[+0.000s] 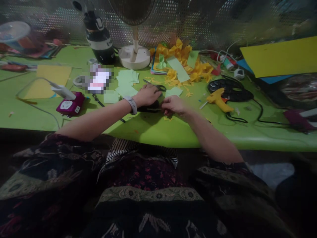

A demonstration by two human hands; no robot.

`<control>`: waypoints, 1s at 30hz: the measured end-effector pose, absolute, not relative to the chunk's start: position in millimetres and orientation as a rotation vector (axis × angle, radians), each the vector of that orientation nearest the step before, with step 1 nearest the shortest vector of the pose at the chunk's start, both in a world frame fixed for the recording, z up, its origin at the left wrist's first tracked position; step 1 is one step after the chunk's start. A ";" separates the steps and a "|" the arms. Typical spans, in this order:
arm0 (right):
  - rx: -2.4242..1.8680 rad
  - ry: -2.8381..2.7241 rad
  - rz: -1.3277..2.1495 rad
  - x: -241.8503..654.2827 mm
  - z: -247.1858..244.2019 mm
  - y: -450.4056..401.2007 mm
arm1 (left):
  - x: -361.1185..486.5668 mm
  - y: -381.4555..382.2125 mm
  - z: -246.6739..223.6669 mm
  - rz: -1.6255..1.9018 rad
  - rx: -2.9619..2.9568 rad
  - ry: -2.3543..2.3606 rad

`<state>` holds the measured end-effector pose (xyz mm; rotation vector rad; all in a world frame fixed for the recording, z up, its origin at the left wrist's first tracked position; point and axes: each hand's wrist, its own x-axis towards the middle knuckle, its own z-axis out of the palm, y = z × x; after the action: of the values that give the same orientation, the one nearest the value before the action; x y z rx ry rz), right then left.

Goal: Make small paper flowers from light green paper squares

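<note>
My left hand (148,95) lies over a dark flat object (151,107) near the table's front edge, its fingers close together and pressed on it. Just right of it, my right hand (172,105) has its fingers curled in a pinch at the object's right end; what they hold is too small to tell. Dark scissors handles (161,88) show behind my left hand. Light green paper pieces (126,78) lie behind to the left, and another green piece (174,94) lies behind my right hand. Small yellow scraps (168,118) sit below my right fingers.
Orange paper flowers (198,71) are heaped behind. A yellow glue gun (220,100) lies right, beside a black palette (230,90). A black bottle (100,43), a white fan base (134,57), a lit phone (99,80) and a purple plug adapter (71,103) stand or lie left.
</note>
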<state>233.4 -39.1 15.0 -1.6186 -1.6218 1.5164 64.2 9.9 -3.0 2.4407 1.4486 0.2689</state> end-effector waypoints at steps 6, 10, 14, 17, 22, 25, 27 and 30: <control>-1.637 -1.622 1.513 234.5 13.3 -38.3 | 69.7 3.0 4.5 0.189 2.459 1.551; -1.624 -1.600 1.529 234.1 14.6 -40.5 | 69.3 3.2 8.4 0.163 2.463 1.531; -1.606 -1.571 1.543 232.9 14.2 -41.9 | 69.5 4.3 11.2 0.183 2.423 1.520; -1.597 -1.565 1.545 232.0 14.2 -42.1 | 69.9 5.4 10.4 0.208 2.426 1.540; -1.605 -1.575 1.532 231.7 13.9 -42.3 | 69.6 7.2 5.2 0.212 2.447 1.556; -1.580 -1.568 1.545 233.3 10.6 -41.0 | 70.0 7.3 3.0 0.209 2.465 1.578; -1.563 -1.569 1.546 235.0 7.9 -39.4 | 70.6 6.8 2.8 0.195 2.464 1.599; -1.578 -1.591 1.533 236.9 6.2 -37.5 | 71.2 6.3 3.4 0.175 2.448 1.607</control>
<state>236.9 -37.5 6.2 -1.5779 -1.5909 1.5330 71.2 6.3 3.4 2.4480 1.6068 0.1750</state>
